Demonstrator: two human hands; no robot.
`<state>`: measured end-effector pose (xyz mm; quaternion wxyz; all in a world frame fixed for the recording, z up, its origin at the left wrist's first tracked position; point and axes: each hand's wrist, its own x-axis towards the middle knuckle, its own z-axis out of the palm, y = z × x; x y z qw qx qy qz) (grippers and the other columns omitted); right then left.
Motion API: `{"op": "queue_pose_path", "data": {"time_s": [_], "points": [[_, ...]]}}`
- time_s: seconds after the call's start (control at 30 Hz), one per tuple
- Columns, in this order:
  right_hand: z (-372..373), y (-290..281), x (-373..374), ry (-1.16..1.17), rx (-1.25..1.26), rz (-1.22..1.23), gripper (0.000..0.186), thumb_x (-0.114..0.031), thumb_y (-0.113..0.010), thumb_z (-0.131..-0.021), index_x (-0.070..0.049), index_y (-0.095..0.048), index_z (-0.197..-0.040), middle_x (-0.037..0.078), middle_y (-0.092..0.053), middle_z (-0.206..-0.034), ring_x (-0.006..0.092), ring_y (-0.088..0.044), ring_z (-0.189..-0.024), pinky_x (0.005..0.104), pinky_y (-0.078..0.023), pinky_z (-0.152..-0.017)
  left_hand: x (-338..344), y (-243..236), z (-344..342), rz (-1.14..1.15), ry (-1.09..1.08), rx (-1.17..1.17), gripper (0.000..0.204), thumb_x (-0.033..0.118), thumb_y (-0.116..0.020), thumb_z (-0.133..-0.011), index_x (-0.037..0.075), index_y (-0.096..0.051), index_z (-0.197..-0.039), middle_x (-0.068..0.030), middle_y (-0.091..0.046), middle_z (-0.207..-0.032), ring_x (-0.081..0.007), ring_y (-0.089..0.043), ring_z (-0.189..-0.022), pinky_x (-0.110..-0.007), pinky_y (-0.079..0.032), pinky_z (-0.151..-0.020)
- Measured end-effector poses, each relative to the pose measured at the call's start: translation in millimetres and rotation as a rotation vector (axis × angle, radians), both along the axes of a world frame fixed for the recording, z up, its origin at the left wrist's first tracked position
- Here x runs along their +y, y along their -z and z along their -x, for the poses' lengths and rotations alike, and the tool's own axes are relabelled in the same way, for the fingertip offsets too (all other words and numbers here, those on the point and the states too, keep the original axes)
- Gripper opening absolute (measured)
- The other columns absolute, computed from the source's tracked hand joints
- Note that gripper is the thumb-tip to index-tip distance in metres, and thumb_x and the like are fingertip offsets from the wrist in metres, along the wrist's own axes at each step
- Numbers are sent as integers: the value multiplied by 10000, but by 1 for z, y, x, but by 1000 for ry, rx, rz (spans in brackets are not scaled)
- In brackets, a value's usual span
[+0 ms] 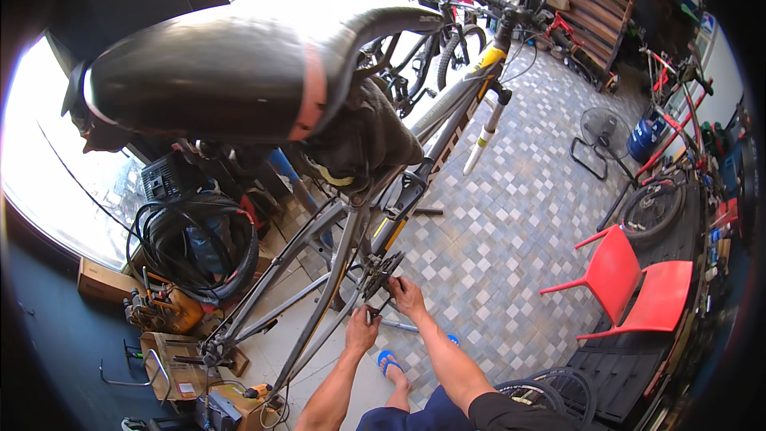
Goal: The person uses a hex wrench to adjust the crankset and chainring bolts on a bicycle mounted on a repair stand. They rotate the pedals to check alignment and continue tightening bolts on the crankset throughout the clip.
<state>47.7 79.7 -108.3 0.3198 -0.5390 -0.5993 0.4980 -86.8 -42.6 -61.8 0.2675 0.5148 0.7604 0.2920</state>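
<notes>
A grey and yellow bicycle frame (pixel 451 116) hangs raised in front of me, with its dark saddle (pixel 215 72) large and close at the upper left. No wheels show on it. Low on the frame sits the crankset (pixel 373 278), its dark chainring facing right. My right hand (pixel 408 297) is closed at the chainring's right edge, fingertips pinched together. Just below and left of it, my left hand (pixel 363 332) is closed too, a small dark bit showing at its fingertips. What either hand grips is too small to name.
A red plastic chair (pixel 618 279) lies tipped at the right, near a fan (pixel 604 129) and a blue gas cylinder (pixel 645 141). Coiled tyres (pixel 191 243), an orange-yellow compressor (pixel 185 313) and cardboard boxes (pixel 167 359) crowd the left. More bikes and people stand at the far doorway.
</notes>
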Motion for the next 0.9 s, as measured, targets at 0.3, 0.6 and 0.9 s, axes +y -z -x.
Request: {"op": "queue_pose_path", "data": {"time_s": [0.3, 0.6, 0.9], "points": [[1, 10, 9, 34, 417, 510, 485, -489, -585, -1036, -33, -693, -911, 16, -681, -755, 117, -610, -676, 290, -490, -630, 3, -10, -1, 52, -31, -7, 244, 248, -761, -869, 97, -671, -1040, -169, -657, -1012, -410, -646, -991, -504, -509, -847], [2, 7, 7, 29, 219, 436, 462, -486, -570, -1043, -46, -695, -972, 33, -692, -791, 119, -608, -674, 299, -470, -599, -2, -5, 7, 52, 66, -79, 257, 253, -746, -884, 120, -672, -1091, -172, -667, -1071, -421, -644, -1043, -510, -516, -883], [-52, -55, -44, 5, 549, 589, 353, -414, -548, -1069, -89, -661, -1148, 40, -718, -929, 160, -686, -810, 312, -559, -680, -23, -20, 2, 167, 246, -260, 404, 302, -760, -879, 142, -648, -1233, -212, -656, -1089, -405, -644, -1036, -484, -514, -875]]}}
